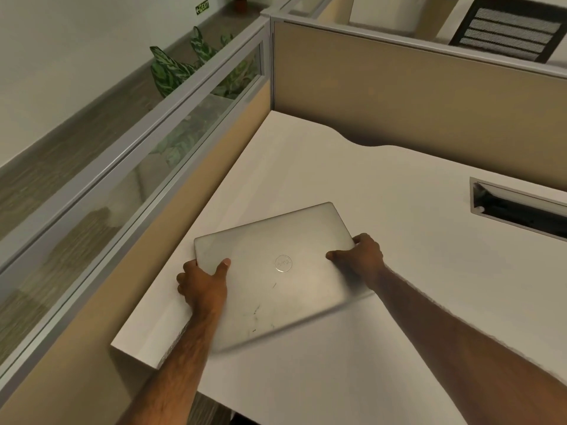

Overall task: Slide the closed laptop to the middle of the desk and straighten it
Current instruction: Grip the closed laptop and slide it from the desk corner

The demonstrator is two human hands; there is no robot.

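A closed silver laptop (276, 271) with a round logo on its lid lies on the white desk (399, 302), near the desk's left end. It sits skewed, its far right corner turned away from me. My left hand (204, 286) grips its left edge, thumb on the lid and fingers curled under the side. My right hand (360, 257) holds its right edge near the far corner, thumb on top. The laptop's near edge looks blurred.
Beige cubicle partitions (399, 96) with grey frames close the desk at the back and left, the left one topped by a glass strip. A rectangular cable slot (518, 211) is cut into the desk at the right. Potted plants (184, 69) stand behind the glass.
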